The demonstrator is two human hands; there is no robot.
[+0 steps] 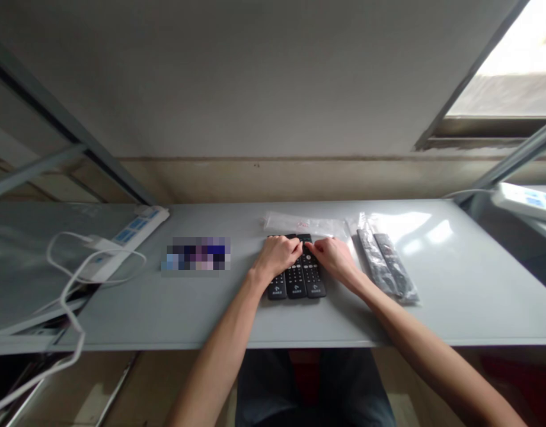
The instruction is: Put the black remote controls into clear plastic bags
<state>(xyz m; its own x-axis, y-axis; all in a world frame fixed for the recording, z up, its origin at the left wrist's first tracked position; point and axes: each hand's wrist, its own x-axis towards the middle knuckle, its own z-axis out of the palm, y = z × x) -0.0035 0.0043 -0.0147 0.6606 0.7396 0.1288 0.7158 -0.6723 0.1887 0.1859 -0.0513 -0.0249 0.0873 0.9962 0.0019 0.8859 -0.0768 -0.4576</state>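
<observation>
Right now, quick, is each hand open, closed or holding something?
Left hand: curled over black, oblong plastic remotes in a row; grip cannot be told.
Right hand: curled at the far end of the row's rightmost remote; grip cannot be told.

No wording can be made out for certain. On the middle remote (296,276), the near end bears a pale emblem (297,286) with a short line of characters under it, too small to read. The left remote (277,290), just beside the middle remote, and the right remote (316,286), on its other side, carry the same kind of marking at their near ends. Beyond the middle remote, a clear plastic bag (328,226) shows a small red print (303,225), its characters blurred. The key markings on the middle remote are likewise too small to tell
</observation>
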